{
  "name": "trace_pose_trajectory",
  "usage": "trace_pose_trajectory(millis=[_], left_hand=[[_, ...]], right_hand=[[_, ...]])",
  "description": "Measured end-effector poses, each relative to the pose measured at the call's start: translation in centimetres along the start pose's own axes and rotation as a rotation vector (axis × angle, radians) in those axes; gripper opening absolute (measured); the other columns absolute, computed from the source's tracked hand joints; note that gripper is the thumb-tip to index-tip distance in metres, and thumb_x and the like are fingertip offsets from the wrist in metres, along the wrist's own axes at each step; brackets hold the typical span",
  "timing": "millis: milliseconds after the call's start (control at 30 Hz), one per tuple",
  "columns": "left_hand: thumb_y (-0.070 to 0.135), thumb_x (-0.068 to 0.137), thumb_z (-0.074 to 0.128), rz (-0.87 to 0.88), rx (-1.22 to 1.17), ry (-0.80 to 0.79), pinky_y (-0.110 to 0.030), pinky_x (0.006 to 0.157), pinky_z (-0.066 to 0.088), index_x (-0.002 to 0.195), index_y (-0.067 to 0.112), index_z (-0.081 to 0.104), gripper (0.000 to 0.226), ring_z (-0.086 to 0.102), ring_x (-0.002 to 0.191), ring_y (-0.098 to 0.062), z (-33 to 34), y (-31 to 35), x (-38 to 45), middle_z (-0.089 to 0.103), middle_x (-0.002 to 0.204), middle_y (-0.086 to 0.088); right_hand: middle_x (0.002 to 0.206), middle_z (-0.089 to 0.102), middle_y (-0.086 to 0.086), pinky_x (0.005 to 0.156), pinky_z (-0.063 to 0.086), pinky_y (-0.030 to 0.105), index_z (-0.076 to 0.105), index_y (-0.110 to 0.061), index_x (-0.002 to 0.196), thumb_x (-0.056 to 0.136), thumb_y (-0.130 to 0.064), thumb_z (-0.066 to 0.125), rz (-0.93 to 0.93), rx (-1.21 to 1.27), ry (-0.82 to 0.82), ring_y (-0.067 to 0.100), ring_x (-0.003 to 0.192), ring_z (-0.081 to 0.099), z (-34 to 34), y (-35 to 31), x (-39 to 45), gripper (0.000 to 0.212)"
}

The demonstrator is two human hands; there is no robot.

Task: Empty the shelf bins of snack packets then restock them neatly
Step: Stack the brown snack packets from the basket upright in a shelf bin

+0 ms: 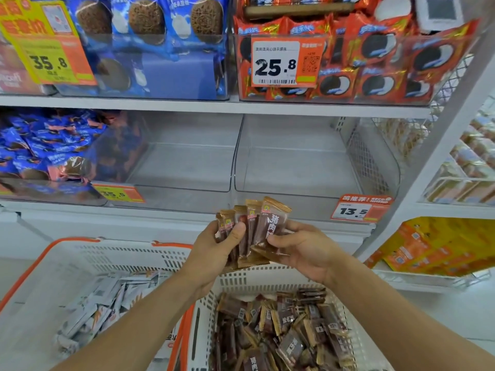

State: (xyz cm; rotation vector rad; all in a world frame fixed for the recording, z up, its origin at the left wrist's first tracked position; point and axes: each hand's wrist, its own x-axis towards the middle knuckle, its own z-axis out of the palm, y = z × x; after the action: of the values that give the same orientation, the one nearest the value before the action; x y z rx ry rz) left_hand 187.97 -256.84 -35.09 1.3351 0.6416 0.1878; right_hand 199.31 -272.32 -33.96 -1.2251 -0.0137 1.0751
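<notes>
Brown-and-gold foil snack packets [253, 231], a small fanned stack of them, were held upright between both hands just in front of the shelf edge, above the baskets. The left hand [214, 253] curled its fingers [235, 231] round the back of the stack with the thumb across the front, while the right hand [300, 247] pinched the front packet from the side; the grip looked meant to square the packets so they would go in as a tidy row. Directly behind them the two clear plastic shelf bins [294, 167] on the middle shelf stood empty, so the emptying step seemed finished and restocking was under way. The right-hand bin sat above the orange price tag marked 13.5 [359, 210], probably the packets' home. More of the same brown packets lay loose in the white plastic basket [235, 282] below the hands, and white-wrapped packets [96, 306] filled the orange-handled basket [80, 253] beside it, kept apart by kind.
</notes>
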Motion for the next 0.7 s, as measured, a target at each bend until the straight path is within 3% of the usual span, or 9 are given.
trace_pose_trajectory(millis=[100, 233, 333, 467, 700], left_hand=[[0.053, 0.077, 0.069, -0.032, -0.040, 0.001, -0.053, 0.107, 0.045, 0.124, 0.021, 0.064, 0.057, 0.069, 0.110, -0.025, -0.1, 0.0, 0.6, 0.075, 0.114, -0.003], [0.066, 0.071, 0.074, -0.069, -0.032, -0.059, -0.053, 0.109, 0.043, 0.130, 0.026, 0.060, 0.073, 0.065, 0.117, -0.024, 0.4, -0.1, 0.9, 0.072, 0.121, 0.001], [0.053, 0.080, 0.069, -0.042, 0.012, -0.101, -0.050, 0.105, 0.049, 0.130, 0.020, 0.058, 0.061, 0.069, 0.111, -0.023, 0.9, 0.0, 1.0, 0.074, 0.116, -0.003], [0.043, 0.081, 0.068, -0.064, -0.035, -0.089, -0.050, 0.104, 0.050, 0.128, 0.013, 0.059, 0.056, 0.070, 0.108, -0.027, 0.6, -0.1, 1.6, 0.075, 0.114, -0.008], [0.057, 0.064, 0.075, -0.082, 0.040, -0.161, -0.050, 0.111, 0.042, 0.127, 0.017, 0.061, 0.076, 0.067, 0.115, -0.024, 0.4, -0.4, 2.0, 0.074, 0.116, -0.004]], right_hand=[[0.116, 0.071, 0.023, 0.077, 0.062, 0.039, 0.067, 0.002, 0.118, 0.091, 0.010, 0.059, -0.019, 0.011, 0.006, 0.031, 0.096, 0.068, -0.2, -0.6, 0.1, 0.029], [0.112, 0.074, 0.016, 0.084, 0.059, 0.034, 0.064, -0.003, 0.121, 0.094, 0.009, 0.059, -0.058, -0.185, -0.022, 0.026, 0.098, 0.072, 0.1, -0.6, 0.1, 0.030], [0.113, 0.074, 0.016, 0.084, 0.059, 0.033, 0.060, -0.005, 0.126, 0.094, 0.006, 0.061, -0.032, -0.202, -0.041, 0.027, 0.102, 0.072, 0.7, -0.3, 0.4, 0.034], [0.112, 0.074, 0.018, 0.076, 0.060, 0.037, 0.063, -0.001, 0.123, 0.087, 0.008, 0.068, -0.011, -0.160, 0.003, 0.026, 0.090, 0.073, 0.1, -1.0, 0.7, 0.037], [0.107, 0.074, 0.015, 0.074, 0.059, 0.039, 0.067, 0.000, 0.116, 0.089, 0.010, 0.062, 0.052, -0.221, -0.060, 0.025, 0.090, 0.071, -1.5, -2.1, 0.5, 0.029]])
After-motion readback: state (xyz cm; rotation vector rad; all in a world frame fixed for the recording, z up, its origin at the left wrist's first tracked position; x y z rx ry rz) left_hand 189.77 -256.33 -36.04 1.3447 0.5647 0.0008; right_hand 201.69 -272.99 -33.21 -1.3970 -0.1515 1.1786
